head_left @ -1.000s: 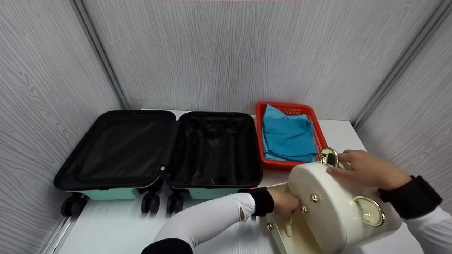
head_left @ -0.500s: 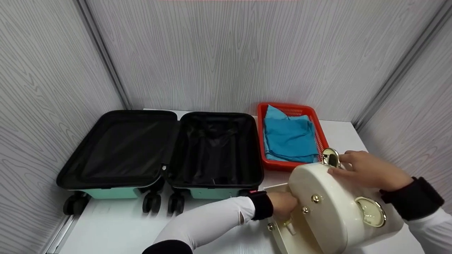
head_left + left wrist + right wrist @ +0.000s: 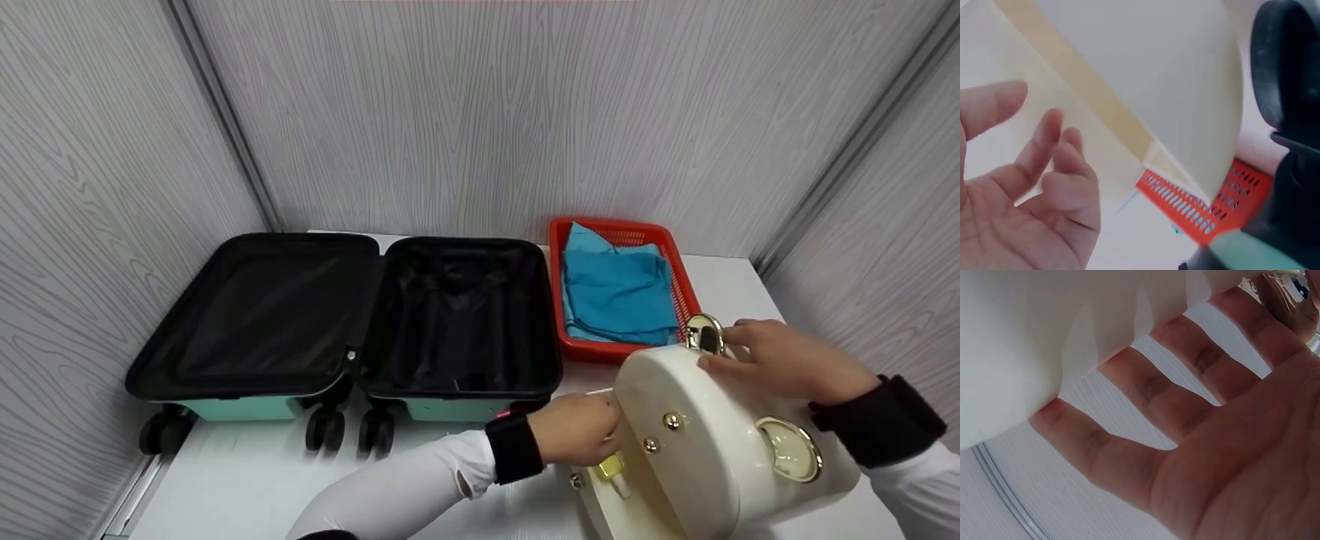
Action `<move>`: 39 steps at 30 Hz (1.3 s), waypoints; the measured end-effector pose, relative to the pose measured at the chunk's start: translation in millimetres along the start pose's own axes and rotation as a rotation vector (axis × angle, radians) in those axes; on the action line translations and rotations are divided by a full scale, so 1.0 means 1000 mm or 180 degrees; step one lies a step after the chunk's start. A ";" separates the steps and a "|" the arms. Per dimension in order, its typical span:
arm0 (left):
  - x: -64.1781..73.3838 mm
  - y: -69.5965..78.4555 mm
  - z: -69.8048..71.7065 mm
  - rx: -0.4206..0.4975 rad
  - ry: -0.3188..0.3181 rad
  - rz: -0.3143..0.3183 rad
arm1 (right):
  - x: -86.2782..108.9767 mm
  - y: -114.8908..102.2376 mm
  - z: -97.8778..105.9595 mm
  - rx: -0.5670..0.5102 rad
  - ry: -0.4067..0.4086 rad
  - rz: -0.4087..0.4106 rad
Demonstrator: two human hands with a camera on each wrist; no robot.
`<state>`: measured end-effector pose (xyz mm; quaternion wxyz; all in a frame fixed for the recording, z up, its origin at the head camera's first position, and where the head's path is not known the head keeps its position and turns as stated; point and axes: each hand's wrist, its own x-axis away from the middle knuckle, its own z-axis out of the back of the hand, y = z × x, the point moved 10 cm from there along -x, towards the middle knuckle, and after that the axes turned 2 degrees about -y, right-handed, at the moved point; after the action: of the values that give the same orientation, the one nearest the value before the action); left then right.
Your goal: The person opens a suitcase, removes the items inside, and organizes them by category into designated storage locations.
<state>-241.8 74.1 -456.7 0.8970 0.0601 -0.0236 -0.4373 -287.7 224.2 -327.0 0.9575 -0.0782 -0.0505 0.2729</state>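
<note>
A cream makeup case with gold knobs stands at the front right, its lower drawer pulled out. Inside that drawer lies a small yellow bottle with a white cap. Over the drawer's far end is my left hand; its fingertips are partly hidden in the head view. The left wrist view shows this left hand with loosely bent fingers and nothing between them. My right hand rests on the case's curved top beside a gold-rimmed fitting. Its spread fingers touch the cream surface.
A mint suitcase with black lining lies open at left and centre, its wheels toward me. Behind the case sits a red basket holding folded blue cloths. Grey wood-patterned walls enclose the white table.
My left hand has drawn back slightly to the left and up, uncovering the yellow bottle, which stays in the drawer. My right hand stays on the case.
</note>
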 end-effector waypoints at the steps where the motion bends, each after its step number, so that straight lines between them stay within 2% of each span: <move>1: 0.005 -0.002 0.000 0.0028 -0.0013 0.0020 | 0.000 0.000 0.000 -0.0020 -0.0012 -0.0007; 9: 0.043 -0.013 -0.016 0.0038 -0.0352 0.0242 | -0.001 0.001 0.000 -0.0049 -0.0056 -0.0083; 15: 0.053 -0.024 -0.037 0.0146 -0.0327 0.0422 | 0.001 0.001 0.003 -0.0019 -0.0026 -0.0062; 20: 0.051 -0.023 -0.055 0.0226 -0.0221 0.0444 | 0.001 -0.001 0.002 -0.0046 -0.0033 -0.0057; 25: 0.045 -0.020 -0.065 0.0550 -0.0152 0.0380 | -0.001 -0.001 0.001 -0.0058 -0.0024 -0.0049; 28: 0.042 -0.019 -0.066 0.0606 -0.0141 0.0414 | -0.001 -0.001 0.000 -0.0050 -0.0040 -0.0050; 33: 0.036 -0.015 -0.066 0.0462 -0.0078 0.0388 | -0.001 0.000 -0.001 -0.0070 -0.0081 -0.0097; 39: 0.022 -0.011 -0.063 0.0419 -0.0090 0.0312 | 0.000 0.000 0.000 -0.0098 -0.0054 -0.0087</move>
<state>-231.2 55.6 -520.8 0.9110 0.1115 -0.0680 -0.3912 -287.6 224.0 -326.8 0.9594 -0.0900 -0.0639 0.2597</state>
